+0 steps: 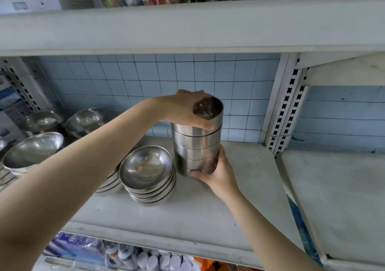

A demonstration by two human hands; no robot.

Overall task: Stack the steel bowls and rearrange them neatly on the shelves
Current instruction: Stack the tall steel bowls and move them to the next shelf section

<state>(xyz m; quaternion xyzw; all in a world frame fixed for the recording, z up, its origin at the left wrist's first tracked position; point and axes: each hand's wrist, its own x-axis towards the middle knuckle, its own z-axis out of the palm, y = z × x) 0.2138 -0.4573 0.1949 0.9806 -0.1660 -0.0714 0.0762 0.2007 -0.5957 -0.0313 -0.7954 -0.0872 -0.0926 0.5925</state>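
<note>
My left grip clasps the top rim of the tall steel bowl stack, right grip wraps its base, at the shelf; slick, rigid, top-heavy I'd judge, so hold both ends

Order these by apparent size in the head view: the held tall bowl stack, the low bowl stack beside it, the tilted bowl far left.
Largest to smallest:
tall bowl stack
low bowl stack
tilted bowl
The last two look close, so that order is unsure.
</note>
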